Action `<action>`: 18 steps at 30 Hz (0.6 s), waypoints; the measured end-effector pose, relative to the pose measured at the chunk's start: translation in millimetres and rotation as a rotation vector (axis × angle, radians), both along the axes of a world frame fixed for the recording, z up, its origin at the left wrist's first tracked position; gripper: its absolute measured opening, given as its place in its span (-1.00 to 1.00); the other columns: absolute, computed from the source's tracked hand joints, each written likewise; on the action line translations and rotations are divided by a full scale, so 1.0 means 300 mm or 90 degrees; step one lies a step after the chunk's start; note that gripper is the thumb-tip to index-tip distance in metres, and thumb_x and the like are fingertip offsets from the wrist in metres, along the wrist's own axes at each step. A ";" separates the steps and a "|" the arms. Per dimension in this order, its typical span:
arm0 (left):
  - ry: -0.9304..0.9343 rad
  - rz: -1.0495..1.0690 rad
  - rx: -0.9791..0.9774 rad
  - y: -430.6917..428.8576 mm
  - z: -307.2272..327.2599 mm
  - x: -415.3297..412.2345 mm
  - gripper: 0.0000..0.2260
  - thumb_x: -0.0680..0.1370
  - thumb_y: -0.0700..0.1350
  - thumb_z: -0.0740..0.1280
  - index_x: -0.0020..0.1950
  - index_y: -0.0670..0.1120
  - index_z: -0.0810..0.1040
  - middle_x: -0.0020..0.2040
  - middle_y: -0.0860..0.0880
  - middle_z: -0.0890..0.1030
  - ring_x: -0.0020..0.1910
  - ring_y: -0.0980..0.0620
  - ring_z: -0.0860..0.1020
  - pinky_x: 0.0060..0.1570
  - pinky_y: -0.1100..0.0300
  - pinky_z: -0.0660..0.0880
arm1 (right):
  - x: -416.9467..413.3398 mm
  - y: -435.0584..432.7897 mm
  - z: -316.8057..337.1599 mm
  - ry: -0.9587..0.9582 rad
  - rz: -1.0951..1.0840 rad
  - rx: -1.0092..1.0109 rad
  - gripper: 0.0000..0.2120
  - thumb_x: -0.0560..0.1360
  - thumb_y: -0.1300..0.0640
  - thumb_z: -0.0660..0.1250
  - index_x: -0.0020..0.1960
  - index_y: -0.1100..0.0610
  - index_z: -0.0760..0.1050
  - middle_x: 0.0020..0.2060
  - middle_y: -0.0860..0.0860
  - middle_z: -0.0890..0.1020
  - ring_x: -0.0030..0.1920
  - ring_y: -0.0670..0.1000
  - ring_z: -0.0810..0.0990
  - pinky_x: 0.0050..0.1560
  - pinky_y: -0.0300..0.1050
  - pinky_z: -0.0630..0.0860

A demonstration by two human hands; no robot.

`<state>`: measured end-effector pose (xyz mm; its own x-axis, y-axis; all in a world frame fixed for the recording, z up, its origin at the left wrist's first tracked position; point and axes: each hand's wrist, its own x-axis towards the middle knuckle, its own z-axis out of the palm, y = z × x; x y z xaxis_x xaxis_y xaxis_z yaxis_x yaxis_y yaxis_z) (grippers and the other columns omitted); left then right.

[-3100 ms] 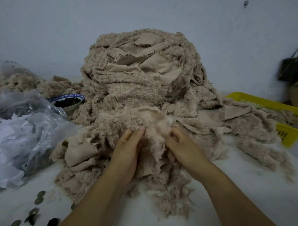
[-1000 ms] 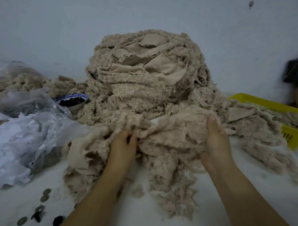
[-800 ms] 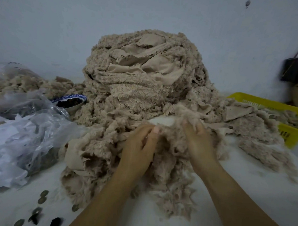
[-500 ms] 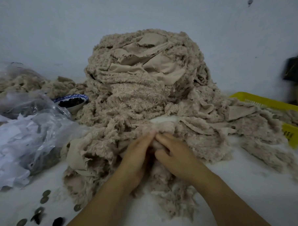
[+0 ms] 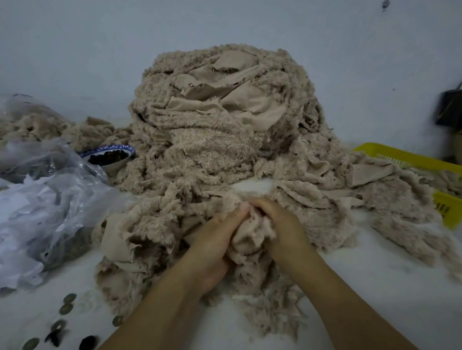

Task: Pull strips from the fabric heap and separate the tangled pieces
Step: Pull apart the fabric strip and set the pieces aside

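A tall heap of beige fleecy fabric strips (image 5: 221,121) rises in the middle of the white table. A lower spread of the same tangled strips (image 5: 153,237) lies in front of it, reaching toward me. My left hand (image 5: 210,248) and my right hand (image 5: 280,227) meet at the front of this spread. Both grip one bunched fabric piece (image 5: 248,236) between them, fingers curled into it. The fingertips are partly buried in the fleece.
Crumpled clear plastic bags (image 5: 32,211) lie at the left. A blue-rimmed bowl (image 5: 107,156) of dark bits stands beside the heap. A yellow basket (image 5: 449,189) with more strips sits at the right. Several coins (image 5: 66,304) lie near the front left. A black bag (image 5: 458,105) hangs by the wall.
My hands were spread apart stretching a piece a second ago. They have come together at the front of the heap and now clutch one bunch between them.
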<state>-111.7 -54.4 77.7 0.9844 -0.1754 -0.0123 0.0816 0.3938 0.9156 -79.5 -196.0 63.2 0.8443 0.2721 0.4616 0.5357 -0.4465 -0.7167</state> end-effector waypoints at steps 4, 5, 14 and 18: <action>0.012 -0.043 -0.105 0.029 0.019 -0.008 -0.62 0.53 0.05 0.32 0.11 -0.22 0.70 0.01 -0.21 0.70 -0.04 -0.07 0.70 -0.05 0.09 0.65 | 0.041 -0.042 0.004 0.078 -0.204 -0.035 -0.86 0.66 0.12 0.18 0.08 0.06 0.52 -0.20 -0.07 0.55 -0.25 -0.09 0.50 -0.32 -0.23 0.34; 0.009 -0.046 -0.142 0.039 0.021 -0.004 -0.63 0.53 0.07 0.29 0.02 -0.18 0.74 -0.06 -0.16 0.72 -0.10 -0.02 0.71 -0.13 0.13 0.65 | 0.042 -0.057 0.007 0.103 -0.223 -0.011 -0.87 0.67 0.09 0.17 0.02 0.02 0.49 -0.26 -0.08 0.52 -0.31 -0.08 0.46 -0.38 -0.24 0.29; 0.066 -0.012 -0.271 0.062 0.003 0.030 -0.48 0.67 0.15 0.07 0.31 -0.18 0.61 0.33 -0.21 0.58 0.30 -0.13 0.57 0.31 -0.02 0.45 | -0.059 0.027 0.032 0.181 0.085 -0.005 -0.70 0.48 -0.42 0.19 0.12 -0.32 0.43 -0.04 -0.36 0.61 -0.03 -0.34 0.58 -0.14 -0.47 0.46; 0.038 0.071 -0.341 0.094 0.001 0.047 -0.50 0.69 0.14 0.05 0.42 -0.17 0.47 0.31 -0.18 0.60 0.27 -0.09 0.60 0.22 0.02 0.46 | -0.023 -0.002 0.019 0.110 -0.046 -0.060 -0.92 0.60 -0.02 0.29 -0.07 -0.16 0.43 -0.25 -0.16 0.54 -0.28 -0.19 0.51 -0.34 -0.31 0.36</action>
<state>-97.7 -26.1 78.1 0.9977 -0.0674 -0.0069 0.0589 0.8130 0.5793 -86.5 -196.6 68.8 0.9279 0.2424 0.2833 0.3720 -0.5490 -0.7485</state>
